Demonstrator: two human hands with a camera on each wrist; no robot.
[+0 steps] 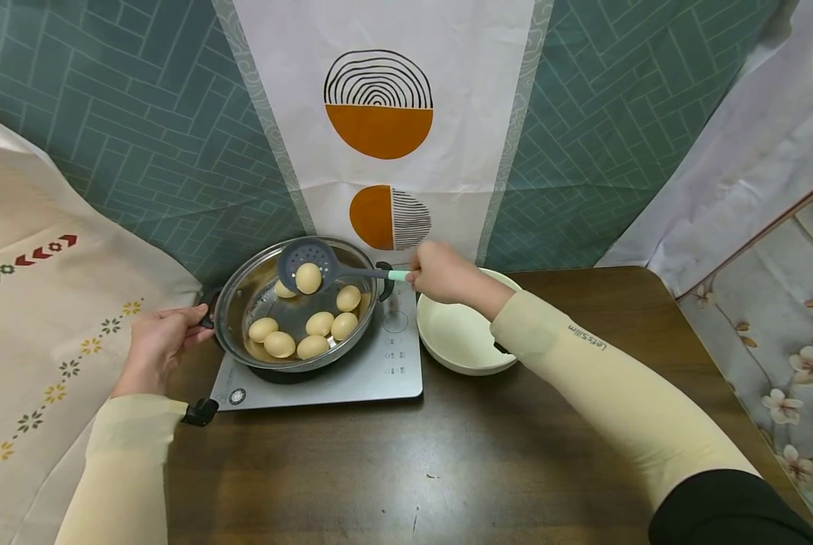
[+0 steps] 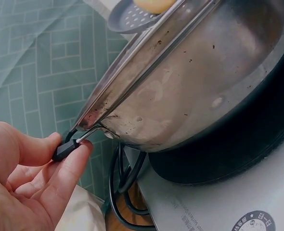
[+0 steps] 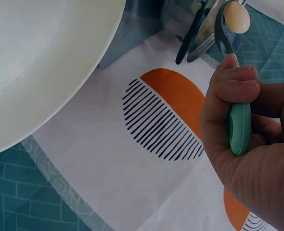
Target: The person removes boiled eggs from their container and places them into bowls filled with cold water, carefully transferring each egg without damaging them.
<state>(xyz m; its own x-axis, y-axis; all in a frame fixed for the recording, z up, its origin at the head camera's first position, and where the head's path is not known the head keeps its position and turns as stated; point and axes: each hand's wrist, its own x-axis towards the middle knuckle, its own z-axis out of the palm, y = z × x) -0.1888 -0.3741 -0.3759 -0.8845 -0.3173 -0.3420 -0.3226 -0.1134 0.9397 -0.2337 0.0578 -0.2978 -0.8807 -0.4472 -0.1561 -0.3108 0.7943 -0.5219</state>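
My right hand (image 1: 443, 272) grips the green handle (image 3: 239, 127) of a grey slotted skimmer (image 1: 332, 266). One pale brown egg (image 1: 308, 278) rests in the skimmer's bowl, raised above the steel pan (image 1: 224, 322). Several more eggs (image 1: 280, 344) lie in the pan, in what looks like shallow water. On the pan's left side my left hand (image 1: 161, 341) pinches the black side handle (image 2: 65, 150) between thumb and fingers. A pale cream bowl (image 1: 457, 341) stands right of the pan, partly hidden under my right forearm.
Beneath the pan is a silver induction cooktop (image 1: 379, 378) on a dark wooden table (image 1: 352, 469). Black cables (image 2: 125, 192) hang beside the cooktop. Patterned cloth (image 1: 393, 23) covers the wall behind, and a cream embroidered cloth (image 1: 32, 303) drapes at the left.
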